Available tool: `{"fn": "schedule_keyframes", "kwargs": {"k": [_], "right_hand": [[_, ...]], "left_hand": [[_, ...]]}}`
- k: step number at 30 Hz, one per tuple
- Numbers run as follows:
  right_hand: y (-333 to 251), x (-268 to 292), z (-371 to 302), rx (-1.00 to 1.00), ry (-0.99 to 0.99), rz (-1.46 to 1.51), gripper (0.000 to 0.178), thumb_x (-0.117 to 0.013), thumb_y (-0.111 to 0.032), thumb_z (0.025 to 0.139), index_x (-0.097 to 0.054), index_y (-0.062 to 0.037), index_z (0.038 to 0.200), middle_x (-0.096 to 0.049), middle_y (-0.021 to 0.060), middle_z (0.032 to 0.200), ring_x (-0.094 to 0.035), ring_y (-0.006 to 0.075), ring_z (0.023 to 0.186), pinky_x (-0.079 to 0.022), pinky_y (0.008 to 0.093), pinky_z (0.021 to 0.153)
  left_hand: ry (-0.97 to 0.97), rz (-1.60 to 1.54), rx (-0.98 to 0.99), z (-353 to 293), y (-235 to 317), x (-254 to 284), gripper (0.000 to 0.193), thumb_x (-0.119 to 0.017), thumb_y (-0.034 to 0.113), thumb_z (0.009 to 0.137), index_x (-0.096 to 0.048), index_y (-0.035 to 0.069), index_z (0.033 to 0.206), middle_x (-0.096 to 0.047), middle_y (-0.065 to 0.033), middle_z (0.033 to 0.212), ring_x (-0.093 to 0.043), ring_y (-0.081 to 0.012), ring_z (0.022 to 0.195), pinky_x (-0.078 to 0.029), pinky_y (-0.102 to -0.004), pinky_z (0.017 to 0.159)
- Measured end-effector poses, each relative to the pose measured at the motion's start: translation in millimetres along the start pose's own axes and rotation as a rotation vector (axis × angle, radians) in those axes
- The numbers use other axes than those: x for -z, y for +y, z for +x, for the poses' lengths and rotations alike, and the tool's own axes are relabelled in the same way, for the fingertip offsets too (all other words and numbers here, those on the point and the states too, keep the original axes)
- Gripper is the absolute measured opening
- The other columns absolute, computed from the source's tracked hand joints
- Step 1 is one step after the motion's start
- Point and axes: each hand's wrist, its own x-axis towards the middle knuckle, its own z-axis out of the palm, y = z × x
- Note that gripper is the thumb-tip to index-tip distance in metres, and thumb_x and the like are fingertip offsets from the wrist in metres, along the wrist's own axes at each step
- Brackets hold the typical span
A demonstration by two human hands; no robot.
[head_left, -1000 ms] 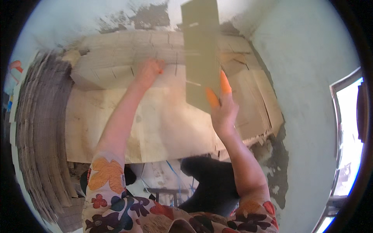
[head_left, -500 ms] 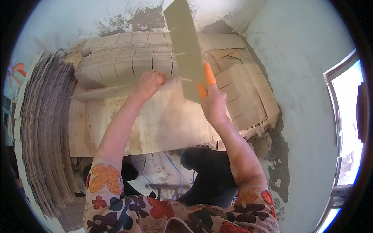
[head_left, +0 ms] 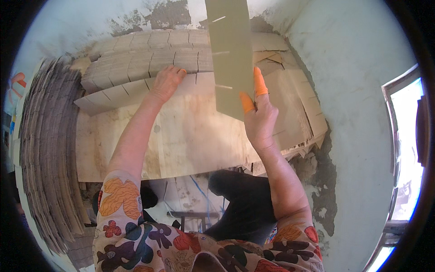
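Note:
My right hand, with orange finger cots on its thumb and a finger, pinches a long slotted cardboard strip by its edge. The strip stands upright in front of me, with light showing through its slots. Over the top edge of another slotted cardboard strip my left hand is closed, an orange cot showing on one finger. That second strip leans toward me along the front of the stacked slotted cardboard. The left fingertips are partly hidden.
A wooden board forms the work surface. Flat cardboard pieces are piled at the right, and a tall cardboard stack stands at the left. A peeling wall borders the right, with a bright window beyond.
My right hand has moved right with its strip, which now stands straighter. My left hand has shifted slightly up and left, and the strip under it shows more of its face, apart from the stack.

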Motion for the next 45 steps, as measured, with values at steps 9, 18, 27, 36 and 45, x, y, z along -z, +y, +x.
{"fn": "schedule_keyframes", "kwargs": {"k": [9, 18, 27, 36, 45], "right_hand": [[-1.1, 1.6, 1.0, -0.061, -0.050, -0.034, 0.067, -0.064, -0.006, 0.087, -0.033, -0.0131, 0.147, -0.062, 0.0219, 0.083, -0.058, 0.0249, 0.059, -0.049, 0.0317, 0.059], [-6.7, -3.2, -2.9, -0.060, -0.119, 0.021, 0.064, -0.060, -0.011, 0.092, -0.030, -0.0173, 0.148, -0.058, 0.0174, 0.067, -0.053, 0.0263, 0.053, -0.047, 0.0350, 0.055], [8.1, -21.9, -6.1, 0.188, 0.001, -0.005, 0.060, -0.065, -0.008, 0.087, -0.041, -0.0077, 0.142, -0.058, 0.0160, 0.070, -0.040, 0.0202, 0.047, -0.042, 0.0297, 0.048], [14.9, -18.9, -7.9, 0.177, -0.042, 0.049, 0.063, -0.058, -0.006, 0.090, -0.031, -0.0121, 0.147, -0.058, 0.0184, 0.071, -0.054, 0.0300, 0.057, -0.047, 0.0360, 0.055], [26.5, -37.4, -13.2, 0.226, -0.135, -0.047, 0.070, -0.058, -0.001, 0.084, -0.027, -0.0074, 0.147, -0.061, 0.0231, 0.084, -0.059, 0.0339, 0.060, -0.049, 0.0384, 0.055]], "left_hand": [[0.047, -0.065, -0.091, -1.4, -6.4, -8.9, 0.007, -0.060, 0.010, 0.075, -0.053, 0.009, 0.077, -0.058, -0.0053, 0.079, -0.055, -0.0249, 0.082, -0.044, -0.0360, 0.076], [-0.330, -0.030, 0.040, 3.2, 6.8, 11.4, 0.013, -0.062, 0.006, 0.074, -0.068, 0.010, 0.083, -0.066, -0.0079, 0.075, -0.060, -0.0257, 0.088, -0.042, -0.0411, 0.083], [-0.422, 0.121, 0.020, 1.4, 16.3, 16.3, 0.012, -0.062, 0.006, 0.075, -0.070, 0.012, 0.081, -0.061, -0.0128, 0.114, -0.045, -0.0284, 0.124, -0.039, -0.0495, 0.093], [-0.515, -0.095, 0.155, 0.3, 49.1, 52.9, 0.006, -0.063, 0.008, 0.075, -0.067, 0.005, 0.079, -0.067, -0.0157, 0.082, -0.064, -0.0337, 0.083, -0.050, -0.0436, 0.070], [-0.336, -0.149, -0.022, -1.9, 79.6, 62.7, 0.007, -0.063, 0.007, 0.076, -0.067, 0.003, 0.081, -0.065, -0.0163, 0.078, -0.064, -0.0352, 0.077, -0.051, -0.0449, 0.065]]}}
